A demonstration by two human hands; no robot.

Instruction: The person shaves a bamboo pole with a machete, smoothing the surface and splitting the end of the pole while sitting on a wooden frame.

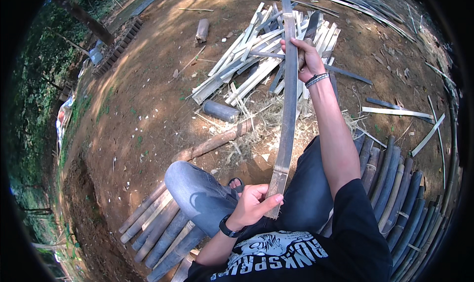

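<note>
A long dark-skinned bamboo strip [288, 114] stretches from my lap away past the top edge of the view. My left hand [253, 205] is closed around its frayed near end, thumb on top. Farther up, my right hand [308, 60] has its thumb on the strip's face and its fingers curled behind. A brownish, handle-like piece shows beside the strip under that palm, but I cannot tell what it is. Beyond the strip lies a loose pile of split bamboo slats [261, 50], pale inside and dark outside.
I sit on a seat of round bamboo poles [395, 183], which also show at left [163, 232]. Shavings [261, 134] litter the dirt before my knees. Nearby lie a brown pole [217, 141], a short dark bamboo piece [220, 111] and loose slats [397, 112] at right.
</note>
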